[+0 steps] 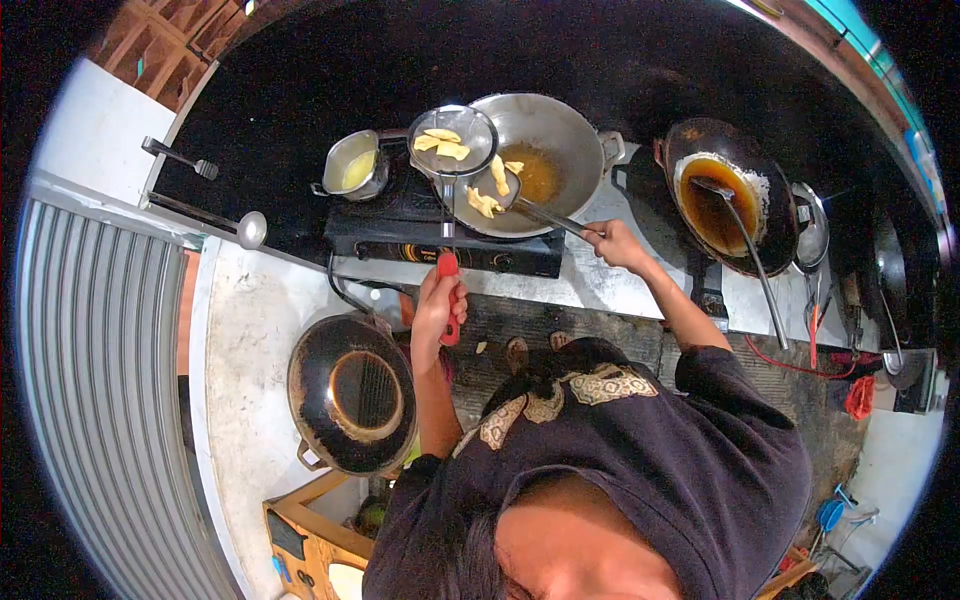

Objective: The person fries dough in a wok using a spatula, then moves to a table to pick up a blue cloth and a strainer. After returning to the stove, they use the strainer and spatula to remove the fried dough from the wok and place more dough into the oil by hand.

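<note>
Near the middle of the frame, the left hand is wrapped around the red handle of a wire strainer, whose round basket sits higher up, over the left rim of the steel wok, with a few pale fried pieces lying in it. The right hand, just right of centre, grips the handle of a metal spatula that reaches into the wok, where more pieces lie beside brown oil. The wok rests on a black stove on the tabletop. A small pot stands left of the strainer, and a dark wok of oil sits at upper right.
</note>
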The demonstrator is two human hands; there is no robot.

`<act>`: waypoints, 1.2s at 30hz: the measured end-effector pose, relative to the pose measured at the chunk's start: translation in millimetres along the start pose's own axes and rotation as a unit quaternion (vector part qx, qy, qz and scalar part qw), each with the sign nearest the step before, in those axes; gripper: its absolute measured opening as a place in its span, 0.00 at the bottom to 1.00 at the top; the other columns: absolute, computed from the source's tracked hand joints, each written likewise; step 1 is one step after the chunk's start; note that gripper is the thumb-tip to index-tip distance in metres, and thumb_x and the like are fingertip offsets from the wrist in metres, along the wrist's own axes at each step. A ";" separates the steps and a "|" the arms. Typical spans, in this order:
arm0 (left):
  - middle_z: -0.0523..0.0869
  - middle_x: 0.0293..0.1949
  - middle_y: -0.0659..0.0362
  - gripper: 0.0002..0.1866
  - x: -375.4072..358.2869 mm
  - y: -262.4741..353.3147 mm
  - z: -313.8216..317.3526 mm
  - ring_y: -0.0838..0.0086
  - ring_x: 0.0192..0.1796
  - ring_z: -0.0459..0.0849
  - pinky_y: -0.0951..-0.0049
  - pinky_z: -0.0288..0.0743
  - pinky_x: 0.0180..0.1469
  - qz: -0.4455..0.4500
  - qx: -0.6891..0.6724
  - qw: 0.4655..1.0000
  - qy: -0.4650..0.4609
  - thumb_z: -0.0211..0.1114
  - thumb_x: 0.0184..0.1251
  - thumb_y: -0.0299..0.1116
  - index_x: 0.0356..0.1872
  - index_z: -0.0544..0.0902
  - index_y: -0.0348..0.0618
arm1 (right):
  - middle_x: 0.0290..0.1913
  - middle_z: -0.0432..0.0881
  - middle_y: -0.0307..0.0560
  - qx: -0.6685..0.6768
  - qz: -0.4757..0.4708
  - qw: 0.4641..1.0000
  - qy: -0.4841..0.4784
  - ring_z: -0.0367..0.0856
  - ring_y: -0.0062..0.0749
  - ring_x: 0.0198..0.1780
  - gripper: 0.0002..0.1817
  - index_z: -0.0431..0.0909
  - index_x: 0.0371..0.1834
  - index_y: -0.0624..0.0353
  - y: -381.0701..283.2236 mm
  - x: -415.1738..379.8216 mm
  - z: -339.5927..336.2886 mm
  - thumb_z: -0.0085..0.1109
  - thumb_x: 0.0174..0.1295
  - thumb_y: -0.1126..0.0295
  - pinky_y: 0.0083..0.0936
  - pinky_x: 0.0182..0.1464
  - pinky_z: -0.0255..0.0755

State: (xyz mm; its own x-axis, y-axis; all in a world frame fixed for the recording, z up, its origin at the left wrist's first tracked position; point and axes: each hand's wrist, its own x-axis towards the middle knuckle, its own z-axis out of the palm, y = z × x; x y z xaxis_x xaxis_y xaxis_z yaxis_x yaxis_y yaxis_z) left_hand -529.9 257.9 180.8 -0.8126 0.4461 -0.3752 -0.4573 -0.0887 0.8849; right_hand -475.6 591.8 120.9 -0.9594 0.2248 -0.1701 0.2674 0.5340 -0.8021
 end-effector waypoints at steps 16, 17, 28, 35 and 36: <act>0.72 0.21 0.64 0.10 18.2 -22.3 2.8 0.82 0.15 0.66 0.79 0.62 0.14 -0.005 -0.007 1.000 0.023 0.51 0.66 0.37 0.41 0.71 0.43 | 0.19 0.69 0.36 0.251 0.197 0.944 -0.085 0.59 0.16 0.13 0.21 0.72 0.56 0.64 -1.0 -27.2 -91.4 0.52 0.64 0.62 0.16 0.14 0.54; 0.72 0.21 0.64 0.09 18.4 -22.5 5.0 0.82 0.15 0.66 0.79 0.63 0.14 -0.003 -0.008 1.000 0.018 0.51 0.66 0.37 0.41 0.71 0.44 | 0.19 0.68 0.36 0.255 0.182 0.946 -0.088 0.60 0.16 0.14 0.18 0.75 0.50 0.62 9.9 -23.9 -97.9 0.52 0.64 0.61 0.17 0.13 0.53; 0.72 0.23 0.63 0.07 18.7 -38.7 30.2 0.82 0.18 0.68 0.78 0.64 0.17 -0.055 -0.072 0.994 -0.055 0.50 0.66 0.34 0.40 0.69 0.43 | 0.18 0.67 0.33 0.161 0.098 0.982 -0.007 0.60 0.14 0.18 0.13 0.78 0.39 0.61 -27.6 -10.8 -98.9 0.52 0.65 0.62 0.16 0.19 0.53; 0.71 0.22 0.64 0.10 21.0 -41.4 38.8 0.83 0.16 0.66 0.80 0.62 0.17 -0.081 -0.115 0.984 -0.111 0.51 0.65 0.34 0.41 0.69 0.40 | 0.27 0.78 0.66 -0.232 -0.149 0.945 0.173 0.79 0.55 0.32 0.17 0.77 0.49 0.63 -34.8 -19.4 -70.8 0.55 0.59 0.66 0.42 0.33 0.71; 0.71 0.22 0.64 0.10 20.5 -40.1 37.8 0.83 0.16 0.66 0.80 0.62 0.17 -0.080 -0.113 0.984 -0.115 0.51 0.65 0.34 0.42 0.69 0.40 | 0.27 0.78 0.65 -0.245 -0.158 0.940 0.179 0.79 0.54 0.31 0.17 0.76 0.50 0.62 -36.4 -19.8 -69.9 0.55 0.59 0.67 0.42 0.33 0.71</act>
State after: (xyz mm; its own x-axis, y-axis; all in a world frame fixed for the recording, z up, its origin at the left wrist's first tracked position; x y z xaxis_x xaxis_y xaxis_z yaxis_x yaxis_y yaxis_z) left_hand -514.6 304.3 148.0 -0.6318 0.6580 -0.4097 -0.6628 -0.1845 0.7258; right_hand -460.1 624.9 193.5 -0.9301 0.2044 0.3053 0.0674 0.9118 -0.4050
